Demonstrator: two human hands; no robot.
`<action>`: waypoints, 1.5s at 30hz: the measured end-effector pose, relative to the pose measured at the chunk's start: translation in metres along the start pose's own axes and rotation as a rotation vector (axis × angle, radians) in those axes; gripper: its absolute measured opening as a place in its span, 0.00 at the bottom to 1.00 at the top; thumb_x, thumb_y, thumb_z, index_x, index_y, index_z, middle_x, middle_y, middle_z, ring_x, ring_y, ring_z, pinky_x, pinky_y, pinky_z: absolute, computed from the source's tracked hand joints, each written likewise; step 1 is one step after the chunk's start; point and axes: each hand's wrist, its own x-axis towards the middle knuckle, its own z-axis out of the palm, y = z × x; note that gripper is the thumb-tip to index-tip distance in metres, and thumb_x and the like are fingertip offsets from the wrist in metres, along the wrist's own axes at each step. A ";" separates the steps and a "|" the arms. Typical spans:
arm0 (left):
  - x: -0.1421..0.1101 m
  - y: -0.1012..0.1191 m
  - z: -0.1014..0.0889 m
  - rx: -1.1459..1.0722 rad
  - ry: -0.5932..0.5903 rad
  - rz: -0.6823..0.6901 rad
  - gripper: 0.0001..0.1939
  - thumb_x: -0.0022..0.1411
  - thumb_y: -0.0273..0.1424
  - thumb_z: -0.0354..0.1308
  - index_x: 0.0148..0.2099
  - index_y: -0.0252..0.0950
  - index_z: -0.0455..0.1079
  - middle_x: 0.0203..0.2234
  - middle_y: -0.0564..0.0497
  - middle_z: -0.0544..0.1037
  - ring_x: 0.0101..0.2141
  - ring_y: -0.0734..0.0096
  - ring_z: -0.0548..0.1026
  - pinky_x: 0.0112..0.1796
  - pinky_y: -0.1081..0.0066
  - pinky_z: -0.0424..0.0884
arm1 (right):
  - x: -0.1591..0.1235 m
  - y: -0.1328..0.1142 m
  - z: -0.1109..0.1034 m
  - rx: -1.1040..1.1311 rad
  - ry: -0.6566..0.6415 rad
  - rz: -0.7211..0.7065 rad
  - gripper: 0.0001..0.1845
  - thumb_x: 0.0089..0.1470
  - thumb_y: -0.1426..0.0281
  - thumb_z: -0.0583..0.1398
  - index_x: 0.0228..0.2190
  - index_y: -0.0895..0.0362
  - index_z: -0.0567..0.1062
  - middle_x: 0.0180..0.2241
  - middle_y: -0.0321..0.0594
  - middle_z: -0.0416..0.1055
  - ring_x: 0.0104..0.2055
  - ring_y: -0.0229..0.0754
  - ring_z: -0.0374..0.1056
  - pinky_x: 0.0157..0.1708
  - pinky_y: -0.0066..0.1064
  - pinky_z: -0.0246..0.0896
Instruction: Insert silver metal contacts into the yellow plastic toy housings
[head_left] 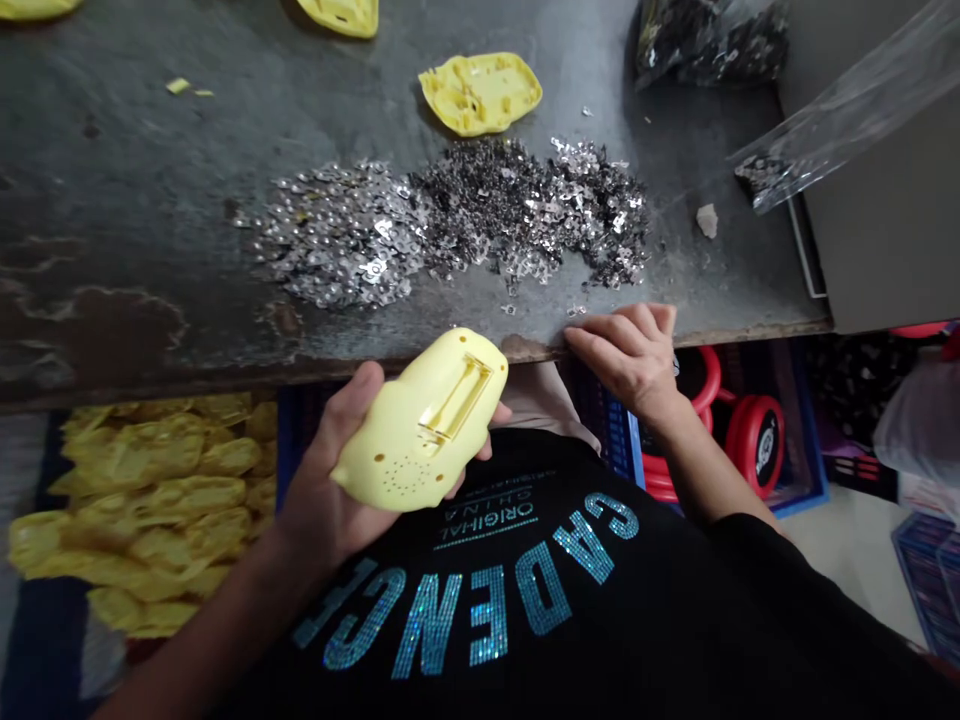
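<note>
Holding yellow shell (401, 435) in left hand (330, 470), right hand (634, 355) curled on scuffed bench (150, 190), grip unclear, crate (813, 475) below

On your black fabric shirt (645, 630), at bottom centre of the frame, you can read CADENCE in glittering blue capitals (487, 612), with smaller ORIGINAL and CHINA above; the red round disc's (756, 447) white marking, at right, is illegible.

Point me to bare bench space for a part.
Widest: worn tabletop left of the metal pieces, nearer than the yellow scraps. Smaller: between the metal pieces and the whitish lump. Crowded: mid-table, metal pieces heaped just in front of the yellow shell; right hand on the front edge.
</note>
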 end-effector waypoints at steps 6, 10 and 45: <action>-0.001 0.002 0.010 0.024 0.069 0.020 0.44 0.68 0.67 0.65 0.63 0.33 0.87 0.46 0.31 0.91 0.33 0.51 0.88 0.23 0.68 0.80 | -0.014 0.002 -0.009 0.162 0.081 0.185 0.08 0.75 0.67 0.69 0.53 0.44 0.85 0.51 0.38 0.88 0.50 0.47 0.77 0.53 0.45 0.61; 0.001 0.000 0.013 0.000 0.105 0.007 0.44 0.65 0.65 0.68 0.63 0.32 0.86 0.46 0.30 0.91 0.33 0.48 0.88 0.23 0.67 0.80 | -0.006 -0.001 -0.012 0.155 0.024 0.314 0.03 0.75 0.63 0.69 0.46 0.47 0.86 0.38 0.35 0.83 0.44 0.47 0.74 0.49 0.43 0.59; 0.003 -0.006 0.022 -0.138 -0.222 -0.045 0.43 0.75 0.53 0.64 0.78 0.27 0.71 0.51 0.29 0.91 0.41 0.40 0.92 0.28 0.64 0.85 | 0.060 -0.047 -0.043 0.510 -0.100 0.064 0.03 0.76 0.68 0.67 0.49 0.48 0.83 0.44 0.34 0.87 0.42 0.44 0.81 0.48 0.42 0.67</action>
